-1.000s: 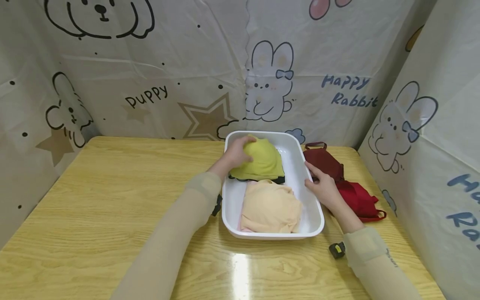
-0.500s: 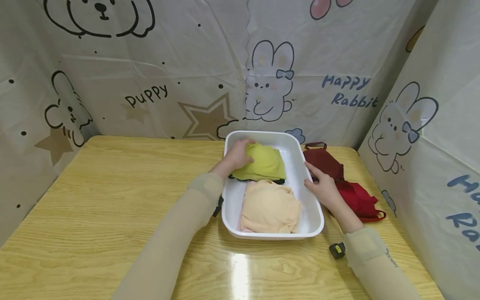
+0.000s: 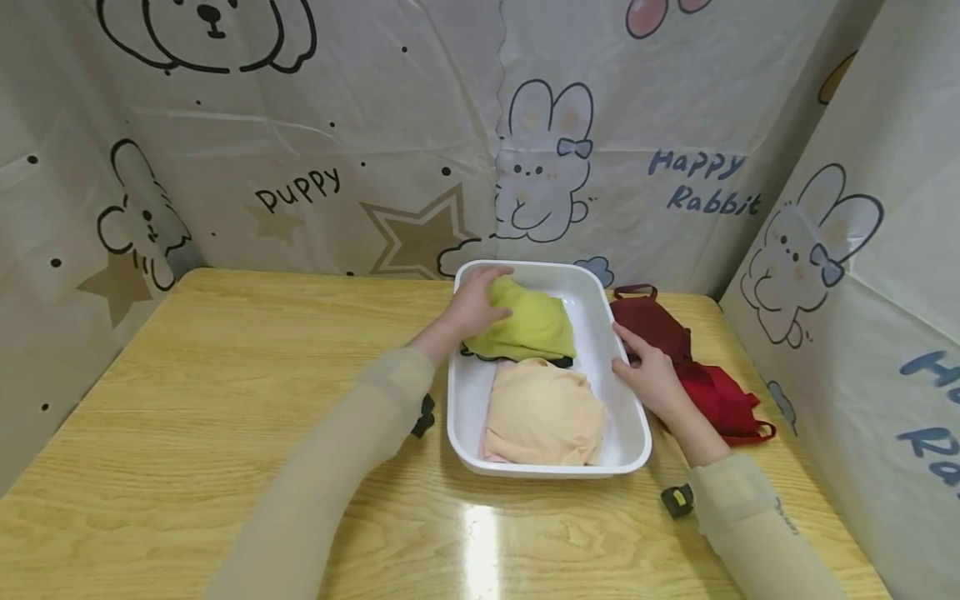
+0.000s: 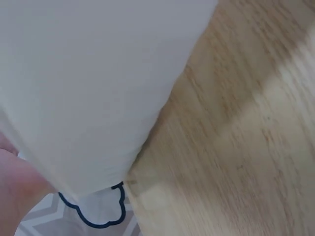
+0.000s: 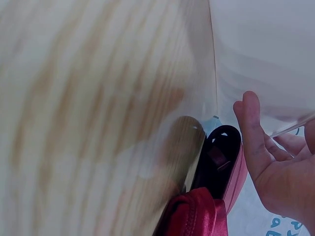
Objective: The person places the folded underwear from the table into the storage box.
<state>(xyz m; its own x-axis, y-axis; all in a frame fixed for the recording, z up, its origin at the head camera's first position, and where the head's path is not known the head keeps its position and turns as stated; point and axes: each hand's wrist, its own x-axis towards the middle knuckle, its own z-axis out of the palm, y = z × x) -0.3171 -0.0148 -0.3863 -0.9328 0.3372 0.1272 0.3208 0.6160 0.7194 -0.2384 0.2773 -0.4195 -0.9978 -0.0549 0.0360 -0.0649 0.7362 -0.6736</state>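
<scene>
A white plastic basin (image 3: 471, 450) holds a folded yellow-green bra (image 3: 536, 321) with a black lower edge at the far end, and a folded beige bra (image 3: 546, 417) at the near end. My left hand (image 3: 474, 307) reaches over the basin's left rim, its fingers and thumb spread at the left side of the yellow-green bra; its fingertips partly hide behind the cloth. My right hand (image 3: 651, 373) grips the basin's right rim. In the right wrist view, this hand (image 5: 280, 179) has fingers against the outer wall.
To the right of the basin lie a maroon bra (image 3: 648, 325) and a red bra (image 3: 716, 404) with strap loops. A black wrist device (image 3: 678, 500) shows by the right sleeve, another (image 3: 424, 417) by the left. A printed curtain (image 3: 315, 125) stands behind the wooden table (image 3: 225, 417).
The yellow-green bra has flattened and shifted slightly right in the basin. My left forearm has swung a little leftward. The right hand stays on the rim.
</scene>
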